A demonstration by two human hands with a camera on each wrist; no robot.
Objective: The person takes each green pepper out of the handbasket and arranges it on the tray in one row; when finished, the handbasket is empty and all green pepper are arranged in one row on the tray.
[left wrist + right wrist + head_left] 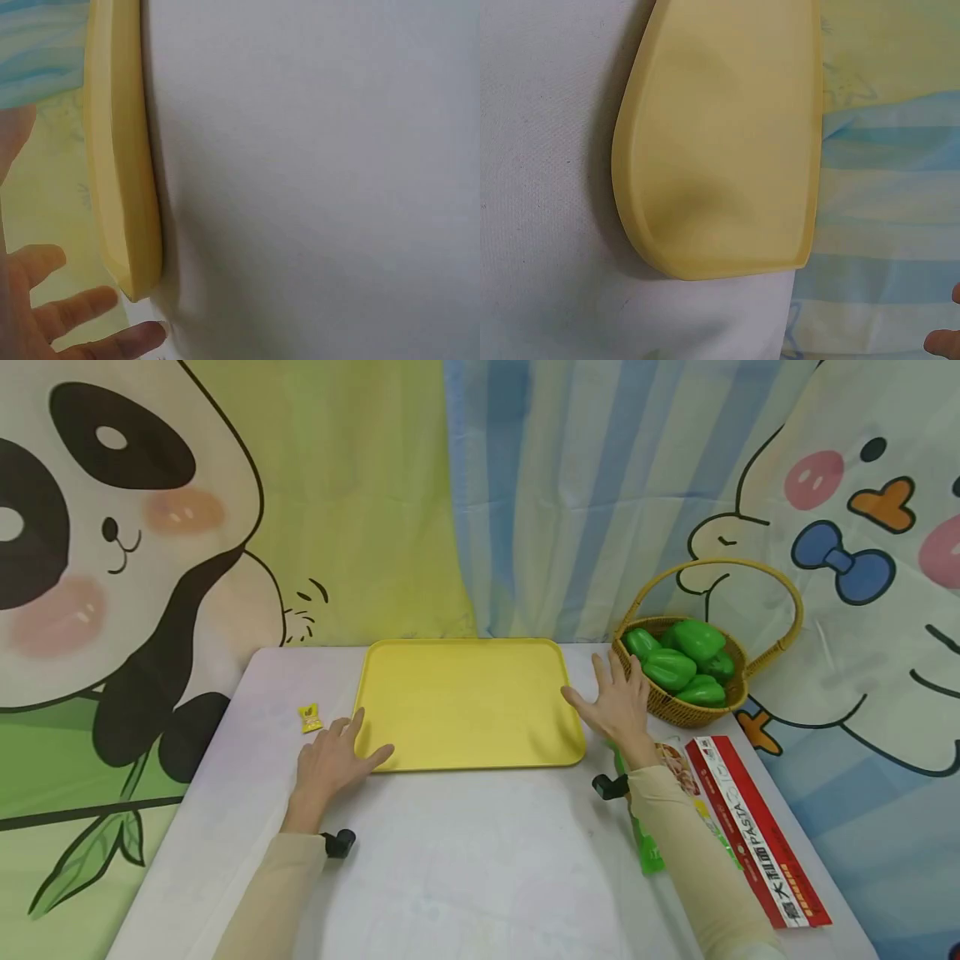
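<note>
A yellow rectangular tray (465,706) lies on the white table, its far edge by the curtain. At its near left corner is my left hand (330,768), fingers and thumb spread. The left wrist view shows those fingers (79,306) beside the end of the tray (124,165), not curled round it. My right hand (621,708) hovers between the tray's right side and a wicker basket (686,714), thumb toward the tray, fingers overlapping the basket's rim in the head view. Only fingertips (943,343) of it show in the right wrist view, apart from the tray (720,135).
Several green peppers (670,669) fill the basket, whose tall handle (720,562) arches over them. A red pasta box (757,831) and a green packet (647,843) lie by my right forearm. Left of the tray is a small yellow wrapped candy (310,717). Printed curtains hang behind.
</note>
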